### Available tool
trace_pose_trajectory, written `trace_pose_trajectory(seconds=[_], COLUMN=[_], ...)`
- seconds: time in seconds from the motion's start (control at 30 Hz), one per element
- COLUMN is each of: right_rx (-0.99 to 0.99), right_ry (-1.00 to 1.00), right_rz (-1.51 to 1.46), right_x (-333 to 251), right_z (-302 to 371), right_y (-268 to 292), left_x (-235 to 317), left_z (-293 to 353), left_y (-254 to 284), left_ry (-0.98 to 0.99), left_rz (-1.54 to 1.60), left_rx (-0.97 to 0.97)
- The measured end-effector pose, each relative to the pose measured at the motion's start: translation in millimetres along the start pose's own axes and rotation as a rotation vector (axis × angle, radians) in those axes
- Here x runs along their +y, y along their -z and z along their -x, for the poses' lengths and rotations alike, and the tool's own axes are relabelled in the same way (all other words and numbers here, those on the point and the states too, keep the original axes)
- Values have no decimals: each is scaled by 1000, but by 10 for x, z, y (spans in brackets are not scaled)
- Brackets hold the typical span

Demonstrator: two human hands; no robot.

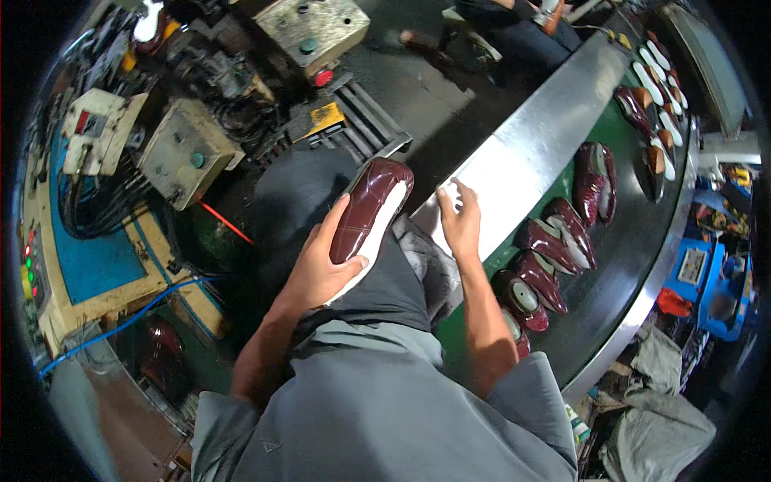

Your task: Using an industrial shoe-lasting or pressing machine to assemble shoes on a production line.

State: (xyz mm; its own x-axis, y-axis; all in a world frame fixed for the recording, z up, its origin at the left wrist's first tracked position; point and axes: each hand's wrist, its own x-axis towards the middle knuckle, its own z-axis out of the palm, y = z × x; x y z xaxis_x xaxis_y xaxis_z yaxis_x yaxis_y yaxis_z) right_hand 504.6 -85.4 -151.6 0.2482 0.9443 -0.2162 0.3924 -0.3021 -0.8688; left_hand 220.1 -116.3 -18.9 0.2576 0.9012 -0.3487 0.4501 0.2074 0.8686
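Observation:
A glossy dark red shoe upper with a white underside lies tilted over my lap, toe pointing away. My left hand grips it near the heel end, thumb on the white part and fingers along the red side. To the right, my right hand hovers by the bright steel ledge, thumb and curled fingers apart. Between them only a pale patch shows, seemingly the ledge. A grey cloth lies by my right thigh, below that hand.
Several dark red shoe uppers rest on the green and black conveyor belt at my right. White-soled shoes stand farther along it. Machinery with a control box is at my left, beside a blue hose. Another person is at the top.

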Motion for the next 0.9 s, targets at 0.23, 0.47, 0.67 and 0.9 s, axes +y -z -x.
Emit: trace_pose_trajectory(seconds=[0.23, 0.47, 0.67, 0.9], right_rx=[240, 91, 127, 264], right_ry=[-24, -337, -29, 0], right_rz=[599, -130, -16, -179], right_x=[1256, 1352, 818, 355], right_z=[498, 433, 533, 537], right_y=[201, 811, 776, 889], left_x=[-106, -337, -170, -147], left_z=[-827, -1435, -1483, -1447], left_y=[-493, -993, -1018, -982], left_ry=[60, 377, 343, 367], left_rz=[266, 266, 219, 240], left_rx=[-438, -666, -716, -712])
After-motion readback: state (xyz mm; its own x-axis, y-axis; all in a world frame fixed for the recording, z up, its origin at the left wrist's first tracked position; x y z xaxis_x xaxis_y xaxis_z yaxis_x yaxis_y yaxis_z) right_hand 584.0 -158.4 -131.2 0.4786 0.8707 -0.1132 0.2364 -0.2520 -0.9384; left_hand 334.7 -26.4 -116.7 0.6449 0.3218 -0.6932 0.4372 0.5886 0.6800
